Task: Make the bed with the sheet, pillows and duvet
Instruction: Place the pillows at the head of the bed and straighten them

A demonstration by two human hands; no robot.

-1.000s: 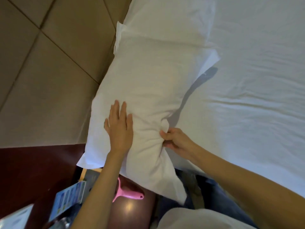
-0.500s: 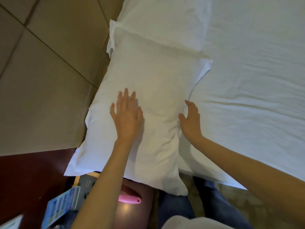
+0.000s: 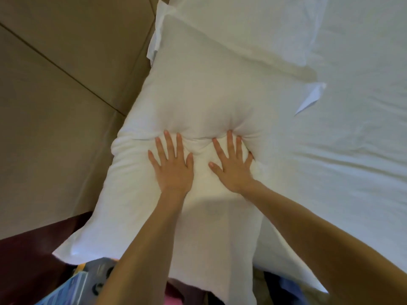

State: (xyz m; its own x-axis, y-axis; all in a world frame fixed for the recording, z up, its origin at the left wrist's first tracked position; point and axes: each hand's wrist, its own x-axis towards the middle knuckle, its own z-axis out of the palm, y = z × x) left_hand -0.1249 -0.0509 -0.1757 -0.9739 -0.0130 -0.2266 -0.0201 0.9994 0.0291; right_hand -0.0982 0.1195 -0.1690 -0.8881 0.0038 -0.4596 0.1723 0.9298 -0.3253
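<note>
A white pillow (image 3: 204,91) lies lengthwise along the head of the bed, against the tan headboard. My left hand (image 3: 171,164) and my right hand (image 3: 233,164) press flat on its middle, side by side, fingers spread and straight. The stuffing dents and creases under the fingertips. A second white pillow (image 3: 253,25) lies beyond it, farther along the headboard. The white sheet (image 3: 352,139) covers the mattress to the right, lightly wrinkled. No duvet is in view.
The padded tan headboard (image 3: 66,106) fills the left side. A dark wooden nightstand (image 3: 26,265) stands at lower left with a blue booklet (image 3: 66,293) and a pink object (image 3: 174,299) half hidden under the pillow's near end.
My right hand left the pillow's side edge and now lies flat on top beside the left hand. Both hands press down. The view has moved closer over the pillow.
</note>
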